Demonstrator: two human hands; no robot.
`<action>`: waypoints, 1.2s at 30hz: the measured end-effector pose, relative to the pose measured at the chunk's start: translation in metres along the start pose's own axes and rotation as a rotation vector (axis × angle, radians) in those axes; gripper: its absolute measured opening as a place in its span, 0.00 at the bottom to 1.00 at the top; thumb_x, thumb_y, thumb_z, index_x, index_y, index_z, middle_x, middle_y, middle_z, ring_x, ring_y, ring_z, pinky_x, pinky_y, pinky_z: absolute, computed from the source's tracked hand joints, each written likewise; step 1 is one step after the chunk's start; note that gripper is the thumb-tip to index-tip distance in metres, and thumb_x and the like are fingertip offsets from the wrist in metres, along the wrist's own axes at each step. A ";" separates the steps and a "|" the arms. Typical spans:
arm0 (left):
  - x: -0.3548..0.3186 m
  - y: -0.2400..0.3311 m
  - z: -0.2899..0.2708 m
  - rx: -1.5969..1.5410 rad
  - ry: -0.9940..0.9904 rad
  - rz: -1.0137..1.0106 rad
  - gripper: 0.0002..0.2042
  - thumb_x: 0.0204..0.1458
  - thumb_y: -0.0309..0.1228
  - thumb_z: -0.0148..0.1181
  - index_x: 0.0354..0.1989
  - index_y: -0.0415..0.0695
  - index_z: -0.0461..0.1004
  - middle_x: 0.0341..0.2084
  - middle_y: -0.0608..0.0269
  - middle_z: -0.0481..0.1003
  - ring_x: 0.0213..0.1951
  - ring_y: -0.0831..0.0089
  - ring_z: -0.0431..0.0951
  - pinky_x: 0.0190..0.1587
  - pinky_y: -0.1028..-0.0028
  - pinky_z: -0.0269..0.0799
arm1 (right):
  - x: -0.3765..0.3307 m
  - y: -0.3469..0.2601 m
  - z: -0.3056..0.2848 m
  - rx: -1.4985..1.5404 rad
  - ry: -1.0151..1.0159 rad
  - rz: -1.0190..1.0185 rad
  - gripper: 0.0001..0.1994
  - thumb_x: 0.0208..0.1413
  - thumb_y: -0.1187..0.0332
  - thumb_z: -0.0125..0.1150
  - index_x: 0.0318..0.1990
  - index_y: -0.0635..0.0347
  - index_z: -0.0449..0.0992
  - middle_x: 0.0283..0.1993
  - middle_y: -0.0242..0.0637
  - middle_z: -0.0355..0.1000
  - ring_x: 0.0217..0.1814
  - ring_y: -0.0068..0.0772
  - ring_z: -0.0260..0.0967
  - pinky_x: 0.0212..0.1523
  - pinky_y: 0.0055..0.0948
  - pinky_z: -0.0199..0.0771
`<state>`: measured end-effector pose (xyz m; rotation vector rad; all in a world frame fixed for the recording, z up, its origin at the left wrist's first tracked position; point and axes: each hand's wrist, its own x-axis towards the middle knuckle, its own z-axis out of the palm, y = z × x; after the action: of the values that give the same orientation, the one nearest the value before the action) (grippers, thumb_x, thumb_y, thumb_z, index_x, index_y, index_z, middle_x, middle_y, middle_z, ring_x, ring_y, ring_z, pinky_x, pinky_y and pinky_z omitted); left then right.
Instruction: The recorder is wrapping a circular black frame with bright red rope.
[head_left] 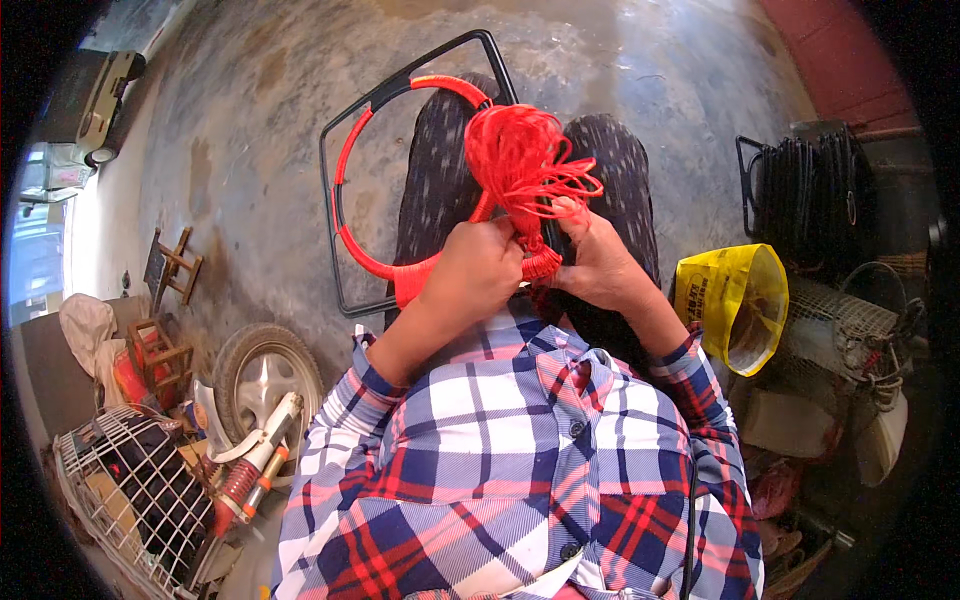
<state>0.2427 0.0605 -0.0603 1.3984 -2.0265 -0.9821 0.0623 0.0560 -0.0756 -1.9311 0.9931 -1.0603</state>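
Observation:
Across my lap lies a black wire frame (328, 200) with a round ring (372, 262) inside it, mostly wrapped in red cord, with black stretches left bare. A loose looped bundle of red cord (515, 150) rises over the ring's near right part. My left hand (475, 265) is closed at the wrapped part, its fingertips at the base of the bundle. Just right of it, my right hand (605, 268) has bent fingers pinching red cord beside the thick wrapped end. The exact strand in each hand's fingers is partly hidden.
A yellow bag (730, 305) stands open at my right, by a wire mesh basket (835, 325). Behind it is a stack of black frames (812, 195). At left are a wheel (268, 375), a white wire rack (140, 490) and small wooden stools (178, 265).

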 end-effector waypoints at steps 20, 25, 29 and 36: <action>-0.006 0.020 -0.005 -0.326 0.083 -0.170 0.08 0.51 0.25 0.53 0.35 0.35 0.76 0.22 0.45 0.75 0.24 0.63 0.79 0.27 0.65 0.70 | -0.007 -0.001 -0.008 -0.062 0.075 0.186 0.15 0.39 0.72 0.65 0.38 0.64 0.76 0.35 0.43 0.73 0.33 0.39 0.75 0.34 0.30 0.74; -0.004 0.025 -0.002 -0.395 0.188 -0.092 0.07 0.54 0.27 0.57 0.33 0.35 0.77 0.21 0.56 0.78 0.25 0.81 0.75 0.27 0.73 0.71 | -0.008 0.000 -0.010 -0.096 0.108 0.221 0.12 0.39 0.74 0.64 0.35 0.65 0.77 0.32 0.41 0.74 0.29 0.37 0.75 0.30 0.27 0.74; -0.007 0.023 -0.003 -0.457 0.146 -0.215 0.08 0.52 0.27 0.61 0.36 0.35 0.77 0.23 0.57 0.79 0.28 0.80 0.77 0.30 0.75 0.73 | -0.010 0.003 -0.012 -0.127 0.112 0.160 0.15 0.40 0.74 0.66 0.39 0.65 0.77 0.34 0.41 0.74 0.30 0.35 0.75 0.31 0.27 0.74; -0.004 0.018 0.004 -0.488 0.167 -0.140 0.06 0.49 0.24 0.64 0.32 0.34 0.76 0.24 0.57 0.79 0.28 0.78 0.78 0.31 0.76 0.73 | -0.008 0.013 -0.002 0.143 0.128 0.197 0.17 0.43 0.75 0.64 0.44 0.65 0.75 0.39 0.40 0.72 0.35 0.28 0.73 0.36 0.22 0.72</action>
<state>0.2309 0.0687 -0.0487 1.3092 -1.4542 -1.2688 0.0541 0.0571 -0.0887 -1.6316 1.1214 -1.1196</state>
